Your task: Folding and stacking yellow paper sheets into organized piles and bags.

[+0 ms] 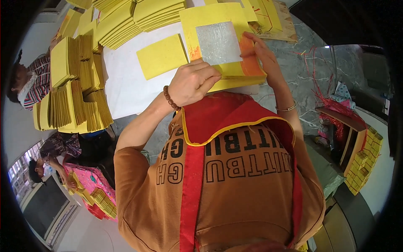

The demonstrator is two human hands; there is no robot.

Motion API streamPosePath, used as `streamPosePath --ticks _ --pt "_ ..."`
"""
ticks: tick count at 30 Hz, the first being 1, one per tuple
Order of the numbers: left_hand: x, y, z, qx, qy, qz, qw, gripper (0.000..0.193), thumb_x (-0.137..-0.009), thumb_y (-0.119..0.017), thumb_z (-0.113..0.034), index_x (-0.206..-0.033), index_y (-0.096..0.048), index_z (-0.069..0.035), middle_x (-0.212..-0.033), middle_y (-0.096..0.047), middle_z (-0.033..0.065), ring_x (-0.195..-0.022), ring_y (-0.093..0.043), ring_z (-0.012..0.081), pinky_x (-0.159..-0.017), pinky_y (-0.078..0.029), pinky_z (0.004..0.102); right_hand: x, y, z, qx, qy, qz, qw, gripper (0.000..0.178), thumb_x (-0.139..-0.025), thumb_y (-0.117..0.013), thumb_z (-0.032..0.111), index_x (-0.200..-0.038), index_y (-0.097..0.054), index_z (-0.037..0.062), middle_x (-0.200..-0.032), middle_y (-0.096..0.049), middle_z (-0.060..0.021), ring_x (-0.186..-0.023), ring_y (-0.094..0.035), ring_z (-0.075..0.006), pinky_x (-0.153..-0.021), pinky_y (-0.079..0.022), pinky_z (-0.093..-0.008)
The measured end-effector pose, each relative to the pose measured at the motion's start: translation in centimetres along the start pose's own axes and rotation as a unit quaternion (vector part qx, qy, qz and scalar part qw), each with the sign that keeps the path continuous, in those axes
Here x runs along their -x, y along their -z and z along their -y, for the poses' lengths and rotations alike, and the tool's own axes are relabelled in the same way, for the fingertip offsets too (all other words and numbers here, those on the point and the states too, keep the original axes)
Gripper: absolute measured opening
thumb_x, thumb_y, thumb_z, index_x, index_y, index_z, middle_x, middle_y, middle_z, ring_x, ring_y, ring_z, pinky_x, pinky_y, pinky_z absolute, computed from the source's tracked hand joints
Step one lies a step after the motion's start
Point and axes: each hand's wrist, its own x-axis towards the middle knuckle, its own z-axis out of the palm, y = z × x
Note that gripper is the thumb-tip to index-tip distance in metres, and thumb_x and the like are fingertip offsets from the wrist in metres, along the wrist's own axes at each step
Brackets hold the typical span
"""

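Observation:
In front of me lies a stack of yellow paper (214,16), its top sheet bearing a silver foil square (217,43) with orange patches on either side. My left hand (195,82) is closed at the near left edge of the stack, its fingers curled on the paper; the fingertips are partly hidden. At the right edge, my right hand (265,59) rests with fingers stretched out over the orange patch, thumb apart from them. Left of the stack, a separate folded yellow paper packet (162,56) lies flat on the white tabletop (119,80).
Bundles of folded yellow paper (134,19) line the table's far side, and more stacks (75,90) stand at its left end. Right, red strands (321,84) hang near a wooden rack (350,143) by yellow bundles. Two other people sit at the left, one handling yellow packets.

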Motion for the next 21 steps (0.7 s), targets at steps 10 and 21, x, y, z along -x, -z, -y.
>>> streamPosePath --ticks 10,21 --pt "-0.4 0.7 0.9 0.185 0.222 0.071 0.955 0.013 -0.08 -0.059 -0.01 -0.083 -0.063 0.002 -0.07 -0.059 0.0037 -0.063 -0.05 0.007 -0.057 -0.041 0.0232 0.0 0.1 -0.1 0.04 0.008 0.009 0.999 0.051 -0.094 -0.034 0.034 -0.086 -0.065 -0.0054 -0.134 -0.041 -0.0069 -0.124 -0.037 -0.0188 -0.103 -0.024 -0.0295" --pt "-0.6 0.4 1.8 0.223 0.237 0.039 0.945 0.015 -0.079 -0.056 -0.011 -0.079 -0.063 0.001 -0.061 -0.056 0.0008 -0.055 -0.046 0.0049 -0.05 -0.039 0.0218 0.0 1.0 -1.1 0.039 0.048 0.045 0.997 0.037 -0.09 -0.044 0.029 -0.093 -0.065 -0.0017 -0.139 -0.036 -0.0077 -0.129 -0.031 -0.0208 -0.104 -0.024 -0.0334"
